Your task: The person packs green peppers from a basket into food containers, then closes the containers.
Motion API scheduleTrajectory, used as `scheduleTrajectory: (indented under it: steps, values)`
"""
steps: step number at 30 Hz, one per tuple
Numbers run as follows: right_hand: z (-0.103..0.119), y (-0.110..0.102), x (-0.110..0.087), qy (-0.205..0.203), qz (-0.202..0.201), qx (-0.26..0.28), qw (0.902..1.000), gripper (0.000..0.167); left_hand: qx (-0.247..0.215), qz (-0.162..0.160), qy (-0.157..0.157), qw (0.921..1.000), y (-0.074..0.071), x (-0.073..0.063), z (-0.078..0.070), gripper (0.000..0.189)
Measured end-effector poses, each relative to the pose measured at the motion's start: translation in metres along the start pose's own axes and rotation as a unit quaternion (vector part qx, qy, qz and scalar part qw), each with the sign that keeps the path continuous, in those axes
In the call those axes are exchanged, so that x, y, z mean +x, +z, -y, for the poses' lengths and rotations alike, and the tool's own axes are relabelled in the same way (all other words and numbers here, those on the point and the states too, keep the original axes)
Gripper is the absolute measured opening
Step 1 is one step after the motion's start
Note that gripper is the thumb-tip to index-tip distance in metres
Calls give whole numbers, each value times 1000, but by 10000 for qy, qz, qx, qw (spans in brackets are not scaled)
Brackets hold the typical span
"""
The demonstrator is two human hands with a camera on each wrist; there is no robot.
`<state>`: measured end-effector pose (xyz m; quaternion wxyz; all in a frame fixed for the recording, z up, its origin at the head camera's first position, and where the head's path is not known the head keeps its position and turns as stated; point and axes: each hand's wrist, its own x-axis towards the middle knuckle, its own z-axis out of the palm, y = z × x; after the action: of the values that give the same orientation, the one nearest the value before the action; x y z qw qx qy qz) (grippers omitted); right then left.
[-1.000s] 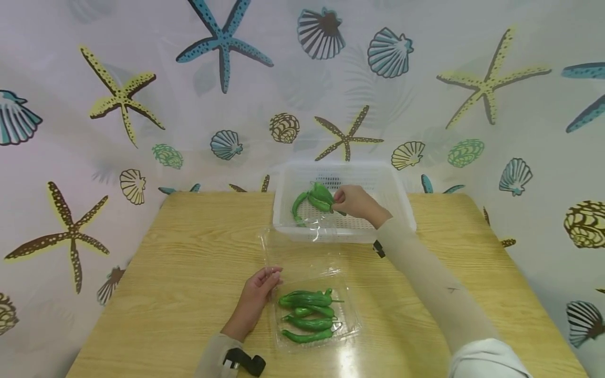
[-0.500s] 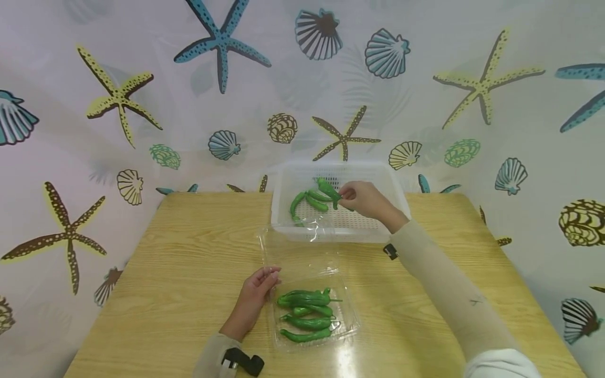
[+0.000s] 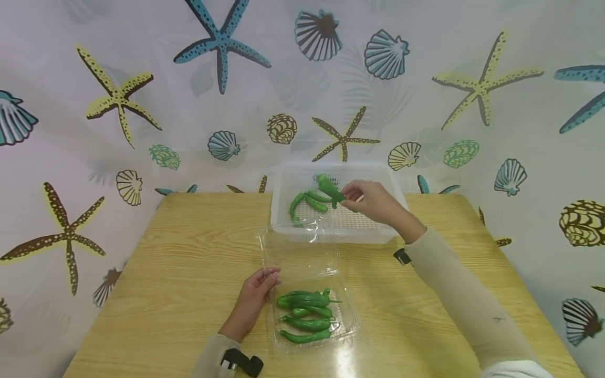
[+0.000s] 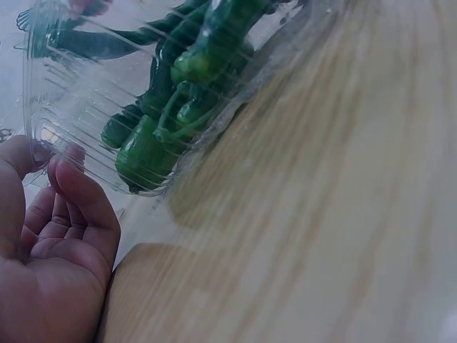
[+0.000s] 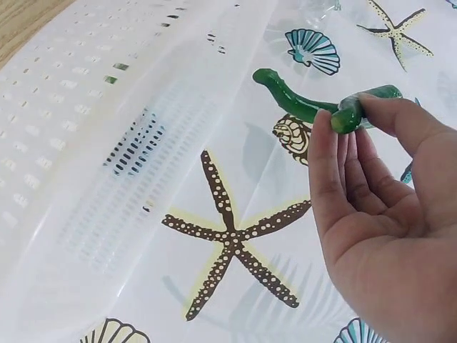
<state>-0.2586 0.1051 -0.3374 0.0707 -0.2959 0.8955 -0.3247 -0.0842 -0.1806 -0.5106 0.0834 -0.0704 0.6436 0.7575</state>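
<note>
My right hand [image 3: 371, 202] pinches green chili peppers [image 3: 329, 186] between thumb and fingers, above the white plastic basket [image 3: 364, 236]. In the right wrist view, one curved pepper [image 5: 289, 100] sticks out past the fingertips, and a second green piece [image 5: 346, 120] crosses it in the grip. Low at the middle lies an open clear plastic clamshell box [image 3: 351, 315], its lid folded back toward the basket. Several green peppers [image 3: 307, 324] lie side by side in its base. My left hand [image 3: 255, 294] grips the box's left edge near the hinge with thumb and fingertips.
A few more green peppers [image 3: 316, 203] lie in the left part of the basket. The clear lid [image 3: 300, 252] reaches up to the basket's front wall. Behind the wooden table [image 3: 198, 247] hangs a sheet [image 3: 264, 94] printed with starfish and shells.
My right hand has drawn back to the right and lifted the peppers away from those left in the basket. The left hand and the box stay in place.
</note>
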Motion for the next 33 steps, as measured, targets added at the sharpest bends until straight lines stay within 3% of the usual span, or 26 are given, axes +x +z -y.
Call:
scheduleTrajectory:
  steps: [9, 16, 33]
  values:
    - [19, 2, -21, -444, 54, 201, 9988, 21, -24, -103, 141, 9998, -1, 3, 9, 47]
    - [29, 14, -40, -799, 366, 366, 9955, 20, -42, -109, 123, 9999, 0, 2, 8, 48]
    - [54, 33, -70, -1467, 1222, -142, 9815, 18, 69, -158, 21, 9998, 0, 3, 8, 46]
